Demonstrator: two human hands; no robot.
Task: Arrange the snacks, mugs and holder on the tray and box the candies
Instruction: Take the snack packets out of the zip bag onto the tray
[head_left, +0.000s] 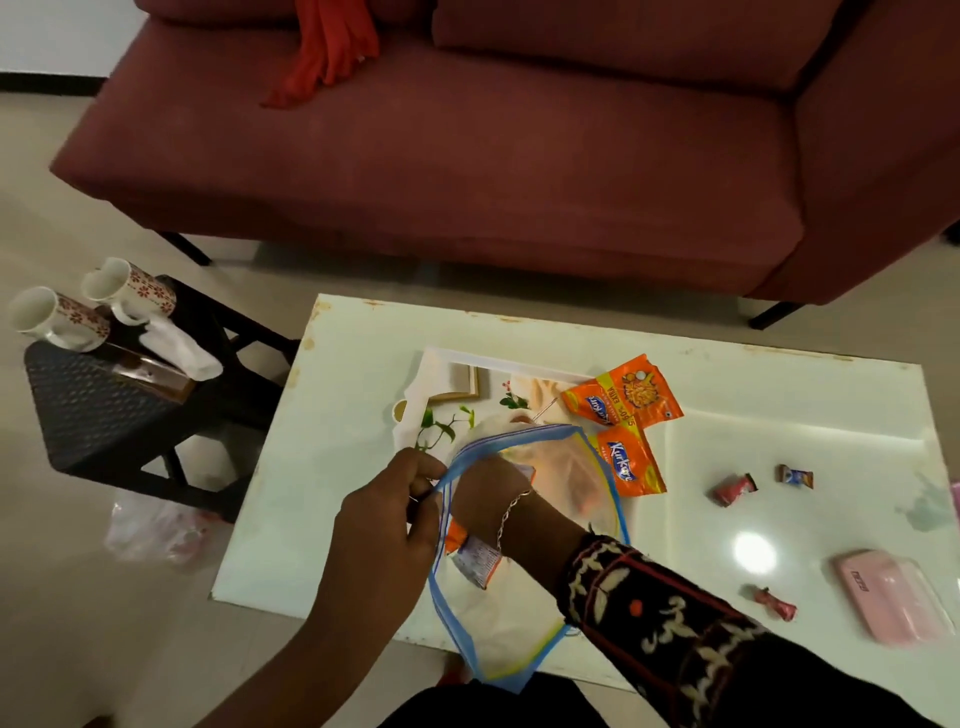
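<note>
A clear zip bag (540, 613) with a blue rim hangs open over the white table's near edge. My left hand (384, 525) pinches its rim at the left. My right hand (488, 499) is inside the bag's mouth, closed on an orange snack packet (475, 561). Two orange snack packets (626, 397) (626, 462) lie on a printed tray (452, 374) behind the bag. Loose wrapped candies (735, 488) (795, 475) (774, 603) lie at the right, near a pink box (893, 592). Two flowered mugs (57, 317) (127, 288) stand on a black stool at left.
The black stool (98, 410) also carries a brown holder (150, 371) with white tissue (179, 345). A dark red sofa (467, 156) with a red cloth stands behind the table. A crumpled plastic bag (156, 530) lies on the floor at left.
</note>
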